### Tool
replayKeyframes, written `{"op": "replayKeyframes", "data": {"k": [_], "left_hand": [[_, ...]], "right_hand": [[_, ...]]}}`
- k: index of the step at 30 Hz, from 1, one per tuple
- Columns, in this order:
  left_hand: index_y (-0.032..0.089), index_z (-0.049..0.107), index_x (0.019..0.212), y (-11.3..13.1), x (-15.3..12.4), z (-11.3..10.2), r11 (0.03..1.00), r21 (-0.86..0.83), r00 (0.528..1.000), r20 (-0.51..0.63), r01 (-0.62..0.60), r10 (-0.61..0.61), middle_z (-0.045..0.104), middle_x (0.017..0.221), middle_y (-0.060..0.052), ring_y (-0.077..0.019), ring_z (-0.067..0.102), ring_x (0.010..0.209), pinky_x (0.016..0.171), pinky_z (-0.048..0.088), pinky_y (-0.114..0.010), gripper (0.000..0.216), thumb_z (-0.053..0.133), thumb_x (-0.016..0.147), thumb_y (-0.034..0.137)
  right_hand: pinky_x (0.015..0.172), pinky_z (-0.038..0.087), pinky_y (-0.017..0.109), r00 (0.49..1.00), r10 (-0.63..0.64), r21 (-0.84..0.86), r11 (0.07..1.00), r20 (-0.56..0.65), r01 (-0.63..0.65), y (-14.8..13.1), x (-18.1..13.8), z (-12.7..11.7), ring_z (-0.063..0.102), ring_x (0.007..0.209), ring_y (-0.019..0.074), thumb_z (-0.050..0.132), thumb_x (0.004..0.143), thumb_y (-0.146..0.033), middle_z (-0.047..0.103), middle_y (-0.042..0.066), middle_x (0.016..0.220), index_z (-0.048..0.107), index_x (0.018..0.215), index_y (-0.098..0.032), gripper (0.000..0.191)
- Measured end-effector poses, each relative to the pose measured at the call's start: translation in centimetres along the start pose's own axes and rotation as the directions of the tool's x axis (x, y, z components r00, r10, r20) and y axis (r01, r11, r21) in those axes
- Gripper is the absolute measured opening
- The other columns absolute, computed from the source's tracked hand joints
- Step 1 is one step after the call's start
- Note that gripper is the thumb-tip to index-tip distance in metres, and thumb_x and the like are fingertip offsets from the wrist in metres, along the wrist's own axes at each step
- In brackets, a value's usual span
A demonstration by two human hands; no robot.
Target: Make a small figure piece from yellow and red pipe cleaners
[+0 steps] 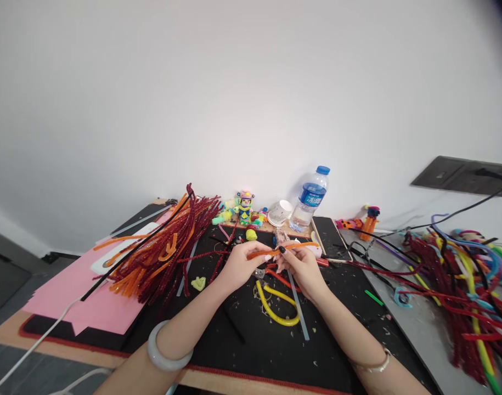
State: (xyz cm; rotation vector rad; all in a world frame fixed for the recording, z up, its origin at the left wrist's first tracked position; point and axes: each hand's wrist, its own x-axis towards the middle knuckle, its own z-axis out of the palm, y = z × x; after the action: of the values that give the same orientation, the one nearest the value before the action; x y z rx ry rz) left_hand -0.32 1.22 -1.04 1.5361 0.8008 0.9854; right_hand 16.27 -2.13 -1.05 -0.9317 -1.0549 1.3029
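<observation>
An orange pipe cleaner (307,246) runs level between my two hands above the black mat (259,345). My left hand (244,263) pinches its left part between thumb and fingers. Close beside it, my right hand (299,266) grips the same pipe cleaner, whose end sticks out past the fingers on the right. Beneath the hands lies a red-handled tool (280,278) with a metal head, partly covered. A yellow bent loop (277,320) and a pale flat strip (300,312) rest on the mat just nearer to me.
Dark red and orange pipe cleaners (164,252) pile over pink sheets (86,291) at left. A water bottle (310,200), tipped paper cup (280,212) and small figures (244,207) stand along the wall. More coloured pipe cleaners (460,291) lie right, beneath a cabled socket (456,174).
</observation>
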Motion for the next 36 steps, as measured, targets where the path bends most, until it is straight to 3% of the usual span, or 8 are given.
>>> {"op": "replayKeyframes", "data": {"k": [9,14,21,29,36], "left_hand": [[0.017,0.063,0.096,0.2,-0.1,0.0,0.999,-0.011,0.999,-0.003,-0.039,0.039,0.067,0.099,-0.006,-0.0195,0.063,0.092,0.082,0.049,-0.029,0.024,0.061,0.072,0.017],[0.018,0.065,0.092,0.6,-0.4,0.1,0.986,0.118,0.993,0.001,-0.117,0.118,0.068,0.094,-0.004,-0.0177,0.064,0.085,0.078,0.050,-0.027,0.020,0.061,0.073,0.017],[0.020,0.066,0.094,1.0,-1.0,0.2,0.907,0.319,0.959,0.034,-0.276,0.280,0.064,0.091,-0.004,-0.0164,0.060,0.087,0.080,0.047,-0.028,0.021,0.061,0.074,0.015],[0.022,0.067,0.093,1.7,-1.3,0.3,0.804,0.486,0.931,0.066,-0.343,0.358,0.056,0.087,-0.003,-0.0157,0.053,0.085,0.081,0.045,-0.028,0.024,0.063,0.072,0.012],[0.020,0.065,0.087,1.5,-1.3,0.3,0.813,0.450,0.924,0.081,-0.369,0.374,0.058,0.083,-0.002,-0.0153,0.054,0.082,0.077,0.044,-0.027,0.013,0.063,0.074,0.017]], "right_hand": [[0.048,0.049,0.021,0.996,0.065,0.110,0.991,0.056,-0.070,-0.4,0.0,0.1,0.055,0.052,0.0091,0.067,0.073,-0.032,0.063,0.001,0.065,0.061,0.081,-0.016,0.018],[0.047,0.048,0.019,0.985,0.144,0.122,0.980,0.099,-0.156,-0.4,0.0,-0.3,0.053,0.050,0.0084,0.067,0.074,-0.033,0.061,0.001,0.062,0.059,0.078,-0.015,0.020],[0.032,0.020,0.011,0.952,0.230,0.127,0.958,0.202,-0.258,-1.0,-0.2,-0.2,0.033,0.035,0.0010,0.066,0.076,-0.032,0.046,-0.007,0.049,0.052,0.077,-0.016,0.021],[0.038,0.039,0.015,0.871,0.351,0.149,0.895,0.343,-0.419,-1.1,-0.3,-0.2,0.051,0.045,0.0067,0.062,0.079,-0.033,0.059,0.000,0.063,0.051,0.089,-0.017,0.021],[0.042,0.035,0.015,0.853,0.384,0.195,0.862,0.353,-0.468,-0.9,-0.4,-0.7,0.051,0.051,0.0063,0.066,0.076,-0.029,0.056,-0.002,0.065,0.054,0.095,-0.019,0.024]]}}
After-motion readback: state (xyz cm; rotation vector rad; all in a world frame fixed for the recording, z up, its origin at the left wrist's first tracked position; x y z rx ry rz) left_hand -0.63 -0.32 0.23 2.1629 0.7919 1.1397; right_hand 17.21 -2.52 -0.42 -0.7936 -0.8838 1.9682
